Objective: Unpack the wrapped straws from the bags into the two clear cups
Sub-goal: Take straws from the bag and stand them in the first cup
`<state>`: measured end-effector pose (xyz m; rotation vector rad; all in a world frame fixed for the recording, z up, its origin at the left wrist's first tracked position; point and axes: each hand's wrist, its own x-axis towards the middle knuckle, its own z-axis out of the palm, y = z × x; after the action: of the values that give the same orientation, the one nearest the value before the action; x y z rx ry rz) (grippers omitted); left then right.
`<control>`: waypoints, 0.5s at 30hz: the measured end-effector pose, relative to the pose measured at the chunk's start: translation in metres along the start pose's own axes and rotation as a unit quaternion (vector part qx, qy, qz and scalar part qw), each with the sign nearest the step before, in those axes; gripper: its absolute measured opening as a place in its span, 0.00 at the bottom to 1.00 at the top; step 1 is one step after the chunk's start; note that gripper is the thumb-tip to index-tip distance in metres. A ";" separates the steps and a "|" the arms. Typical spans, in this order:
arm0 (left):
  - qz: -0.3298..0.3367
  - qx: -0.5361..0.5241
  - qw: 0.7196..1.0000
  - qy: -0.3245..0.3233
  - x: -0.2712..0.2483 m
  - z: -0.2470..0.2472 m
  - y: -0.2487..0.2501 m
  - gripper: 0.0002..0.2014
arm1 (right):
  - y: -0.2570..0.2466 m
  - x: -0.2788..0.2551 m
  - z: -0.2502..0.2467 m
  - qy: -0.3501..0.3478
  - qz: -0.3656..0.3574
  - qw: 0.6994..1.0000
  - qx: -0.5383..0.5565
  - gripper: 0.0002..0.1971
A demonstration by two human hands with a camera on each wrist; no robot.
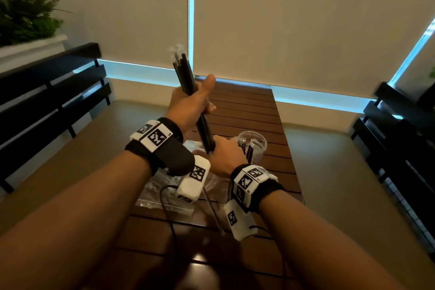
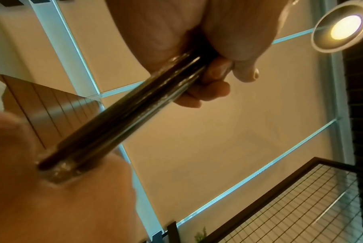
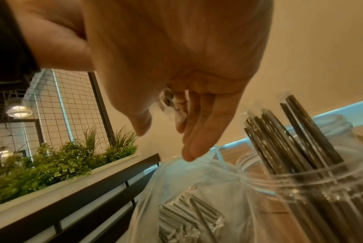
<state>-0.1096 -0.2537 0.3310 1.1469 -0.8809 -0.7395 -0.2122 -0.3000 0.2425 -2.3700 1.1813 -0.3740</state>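
A bundle of black wrapped straws (image 1: 188, 82) stands nearly upright above the table, and my left hand (image 1: 188, 106) grips it round its middle. In the left wrist view my fingers (image 2: 209, 78) curl round the bundle (image 2: 124, 115). My right hand (image 1: 223, 155) is under the bundle's lower end, which presses into the palm; its fingers (image 3: 197, 128) point down, fairly straight. Just right of that hand stands a clear cup (image 1: 255, 146) holding several straws (image 3: 290, 139). A clear bag (image 3: 197, 189) with more straws lies below my hands.
The slatted wooden table (image 1: 247, 110) is narrow. One loose straw (image 1: 213, 212) lies on it near me. A second clear cup (image 3: 334, 121) shows behind the first. Black benches stand at the left (image 1: 47, 92) and right (image 1: 400, 136), with a planter (image 1: 28, 7) at the far left.
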 end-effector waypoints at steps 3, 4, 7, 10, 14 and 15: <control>0.071 0.062 0.995 -0.046 -0.007 -0.006 0.002 0.19 | -0.007 0.005 0.004 -0.013 0.017 0.999 0.047 0.17; 0.088 0.095 0.990 -0.059 -0.009 -0.007 -0.001 0.18 | -0.010 0.006 0.007 -0.013 0.018 0.998 0.059 0.15; 0.093 0.177 0.977 -0.069 -0.011 -0.013 -0.013 0.17 | -0.011 0.005 0.029 -0.031 0.009 0.998 0.052 0.11; 0.081 0.215 0.971 -0.058 -0.007 -0.026 -0.026 0.17 | 0.003 0.005 0.065 -0.074 0.032 0.996 -0.043 0.15; 0.066 0.231 0.969 -0.053 -0.004 -0.043 -0.042 0.18 | 0.018 0.007 0.089 -0.115 0.086 0.985 -0.097 0.08; 0.063 0.227 0.970 -0.053 -0.003 -0.046 -0.045 0.18 | 0.020 0.009 0.092 -0.124 0.099 0.982 -0.102 0.10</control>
<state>-0.0728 -0.2425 0.2799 1.4460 -1.2441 -0.5075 -0.1805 -0.2920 0.1540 -2.3539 1.3718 0.1106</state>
